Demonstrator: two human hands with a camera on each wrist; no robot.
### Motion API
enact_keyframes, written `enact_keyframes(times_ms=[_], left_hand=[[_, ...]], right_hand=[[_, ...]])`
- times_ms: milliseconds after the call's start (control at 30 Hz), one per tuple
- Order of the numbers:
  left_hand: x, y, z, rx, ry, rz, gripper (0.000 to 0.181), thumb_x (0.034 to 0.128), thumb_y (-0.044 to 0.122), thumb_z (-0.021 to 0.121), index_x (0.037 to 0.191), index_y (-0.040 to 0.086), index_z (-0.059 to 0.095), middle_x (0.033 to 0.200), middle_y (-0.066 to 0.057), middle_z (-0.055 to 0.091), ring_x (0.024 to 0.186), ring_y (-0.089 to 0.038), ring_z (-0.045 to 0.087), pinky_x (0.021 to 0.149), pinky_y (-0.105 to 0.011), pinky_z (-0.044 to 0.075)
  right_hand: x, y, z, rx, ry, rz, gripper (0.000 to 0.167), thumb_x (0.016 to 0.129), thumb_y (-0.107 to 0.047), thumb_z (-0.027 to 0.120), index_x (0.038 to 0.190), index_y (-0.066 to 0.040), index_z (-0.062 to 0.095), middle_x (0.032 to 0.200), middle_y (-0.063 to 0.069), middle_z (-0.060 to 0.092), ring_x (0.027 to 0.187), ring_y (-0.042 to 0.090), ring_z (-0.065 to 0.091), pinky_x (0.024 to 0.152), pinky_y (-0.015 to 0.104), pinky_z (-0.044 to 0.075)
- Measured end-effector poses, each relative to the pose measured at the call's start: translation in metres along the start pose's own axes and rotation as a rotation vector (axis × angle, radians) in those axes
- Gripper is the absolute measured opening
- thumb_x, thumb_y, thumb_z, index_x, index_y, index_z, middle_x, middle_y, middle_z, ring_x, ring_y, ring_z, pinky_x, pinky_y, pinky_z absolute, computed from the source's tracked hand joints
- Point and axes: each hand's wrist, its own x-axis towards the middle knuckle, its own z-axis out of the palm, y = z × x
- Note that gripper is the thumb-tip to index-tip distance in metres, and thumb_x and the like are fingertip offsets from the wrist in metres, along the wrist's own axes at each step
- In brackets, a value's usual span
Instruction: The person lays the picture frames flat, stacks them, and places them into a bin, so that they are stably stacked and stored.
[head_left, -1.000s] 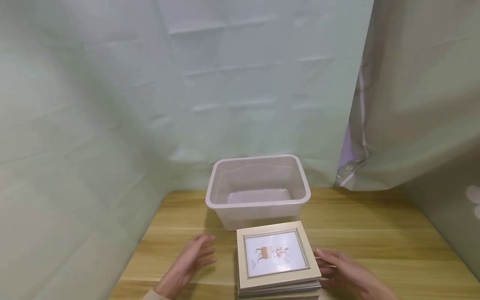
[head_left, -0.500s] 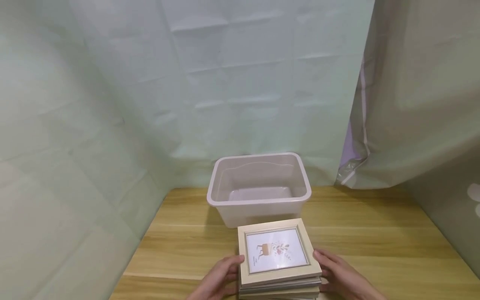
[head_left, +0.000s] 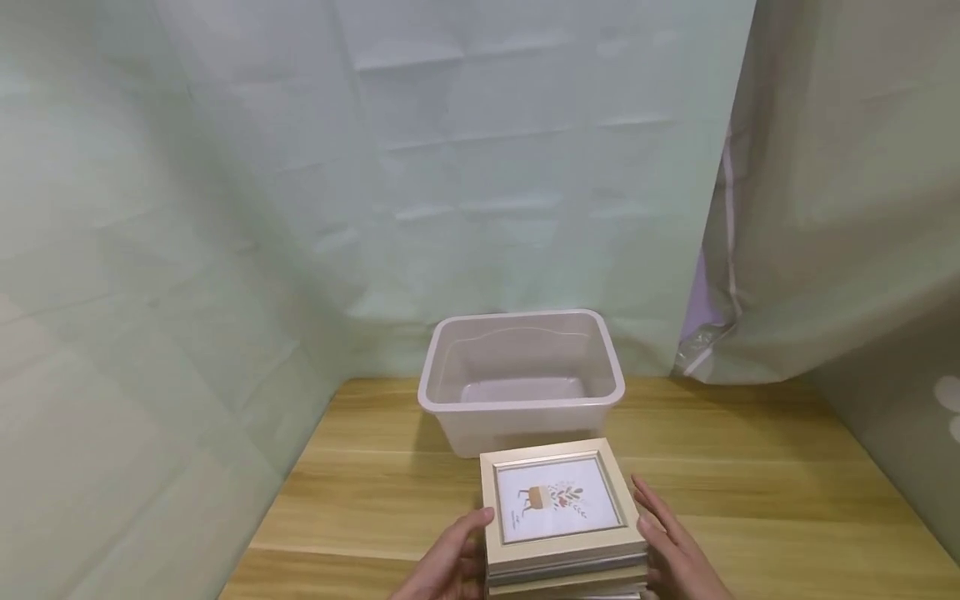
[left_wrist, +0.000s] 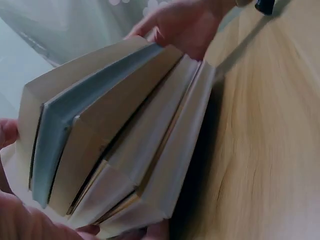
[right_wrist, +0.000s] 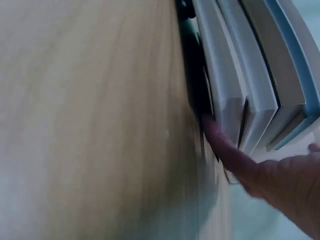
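Note:
Several picture frames lie in a stack; the cream top frame (head_left: 558, 508) shows a print of a vase of leaves. In the left wrist view, the stack (left_wrist: 120, 125) has cream, blue-grey and whitish edges, with a dark gap between it and the table. My left hand (head_left: 450, 560) grips its left side, thumb at the top frame's edge and fingers lower down. On the opposite side my right hand (head_left: 678, 554) holds the stack, its thumb near the top frame and index finger stretched along the side. From the right wrist view, one finger (right_wrist: 227, 150) reaches under the bottom frame (right_wrist: 225, 107).
Just behind the stack stands a light plastic bin (head_left: 525, 408), with nothing visible inside. It sits on a wood-grain table (head_left: 360, 500). Pale sheeting (head_left: 480, 183) hangs behind and at the left; a darker curtain (head_left: 847, 208) hangs at the right.
My left hand has come rightward from the table and taken hold of the stack's left side. The right hand has shifted its fingers on the other side.

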Motion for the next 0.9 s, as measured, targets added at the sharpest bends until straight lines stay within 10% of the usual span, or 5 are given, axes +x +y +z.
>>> enact_keyframes(times_ms=[100, 267, 467, 900], left_hand=[[0.004, -0.005, -0.008, 0.043, -0.034, 0.133, 0.087, 0.1105, 0.051, 0.048, 0.164, -0.005, 0.009, 0.145, -0.036, 0.056, 0.121, -0.035, 0.069, 0.102, -0.059, 0.061], [0.004, -0.012, -0.02, 0.355, -0.006, 0.412, 0.084, 0.1142, 0.041, 0.05, 0.176, 0.013, 0.0, 0.152, -0.049, 0.041, 0.125, -0.051, 0.068, 0.101, -0.069, 0.059], [-0.012, -0.003, -0.008, 0.361, -0.01, 0.335, 0.081, 0.1151, 0.039, 0.049, 0.176, 0.024, -0.002, 0.168, -0.051, 0.015, 0.141, -0.074, 0.044, 0.098, -0.079, 0.055], [-0.041, 0.007, -0.005, 0.305, -0.122, 0.347, 0.092, 0.1107, 0.036, 0.059, 0.175, 0.02, -0.006, 0.166, -0.052, 0.012, 0.138, -0.053, 0.057, 0.097, -0.06, 0.063]], right_hand=[[0.0, 0.001, -0.002, 0.06, -0.128, -0.036, 0.053, 0.12, -0.029, 0.032, 0.157, -0.066, 0.036, 0.141, -0.047, 0.049, 0.129, 0.019, 0.066, 0.102, 0.051, 0.059], [0.0, -0.002, -0.004, 0.069, -0.194, -0.02, 0.06, 0.119, -0.028, 0.032, 0.17, -0.056, 0.017, 0.141, -0.052, 0.046, 0.133, 0.017, 0.062, 0.106, 0.05, 0.056], [-0.004, -0.004, -0.003, 0.027, -0.149, -0.002, 0.064, 0.119, -0.028, 0.034, 0.174, -0.048, 0.007, 0.141, -0.051, 0.046, 0.13, 0.023, 0.061, 0.1, 0.05, 0.057], [-0.032, -0.014, 0.004, -0.102, -0.056, -0.079, 0.064, 0.116, -0.022, 0.037, 0.171, -0.051, 0.023, 0.142, -0.047, 0.047, 0.123, 0.006, 0.065, 0.092, 0.048, 0.061]])
